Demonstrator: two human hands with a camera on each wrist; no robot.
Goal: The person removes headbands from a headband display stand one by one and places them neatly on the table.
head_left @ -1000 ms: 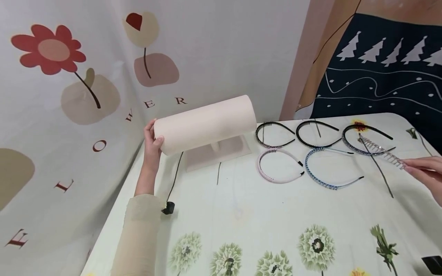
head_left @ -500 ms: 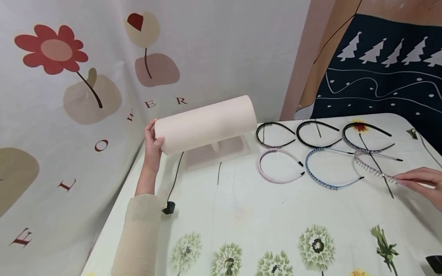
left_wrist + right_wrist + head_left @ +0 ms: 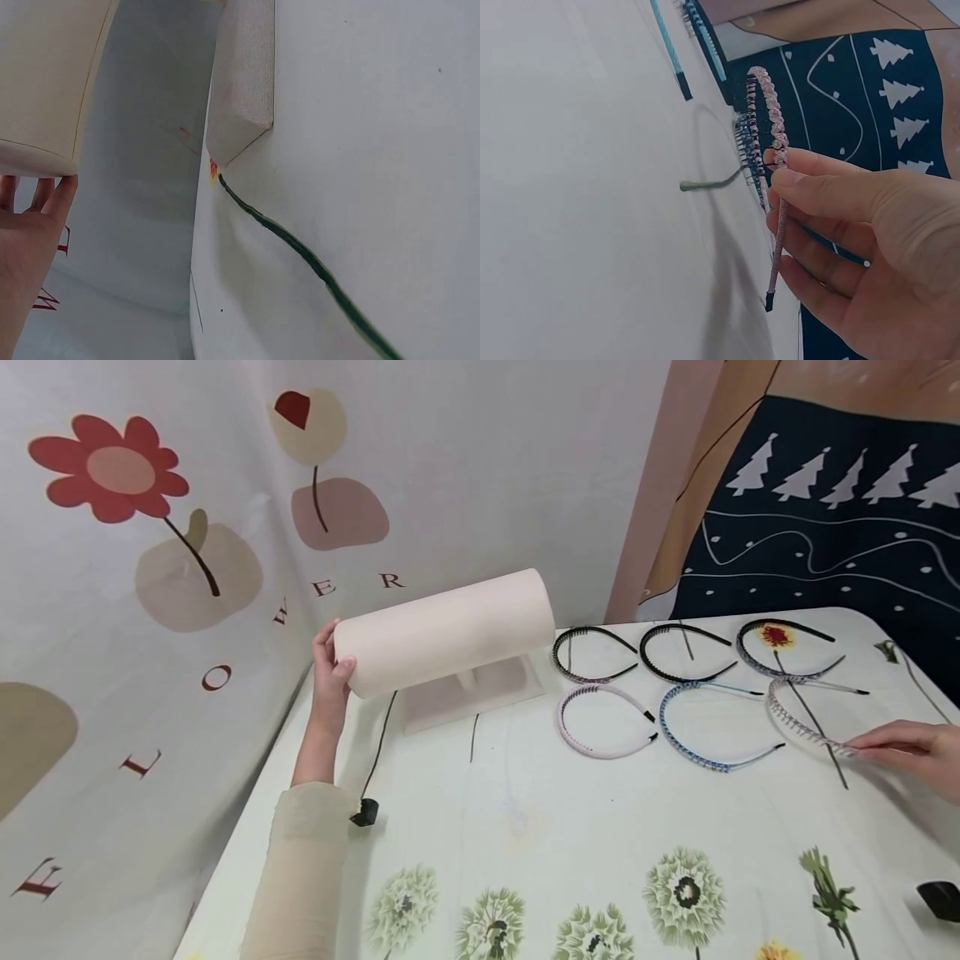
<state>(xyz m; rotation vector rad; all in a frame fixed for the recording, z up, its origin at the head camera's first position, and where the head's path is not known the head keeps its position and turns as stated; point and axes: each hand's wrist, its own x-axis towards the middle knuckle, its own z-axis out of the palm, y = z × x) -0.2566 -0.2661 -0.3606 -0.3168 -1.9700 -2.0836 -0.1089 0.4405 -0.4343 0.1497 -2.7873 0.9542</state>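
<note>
My right hand (image 3: 911, 753) pinches a pale pink beaded headband (image 3: 795, 722) between thumb and fingers, low over the table. In the right wrist view, the headband (image 3: 778, 127) has twisted trim, inner teeth and a black-tipped end below the thumb. My left hand (image 3: 332, 668) grips the left end of a cream padded roll (image 3: 450, 631) on a display stand, thumb in front. The left wrist view shows those fingers (image 3: 56, 199) against the roll's end edge. Beneath the roll is the stand's flat base (image 3: 480, 693). Beside the held headband lies a blue headband (image 3: 693, 731).
A light pink headband (image 3: 592, 747) lies left of the blue one. Behind them lie three dark headbands, at left (image 3: 577, 675), middle (image 3: 660, 672) and right (image 3: 757, 664). The floral-printed cloth (image 3: 562, 835) covers the table. A printed curtain (image 3: 465, 468) hangs behind.
My right hand has lowered the pale pink headband and turned it, so it now lines up right of the blue one. My left hand stays on the roll.
</note>
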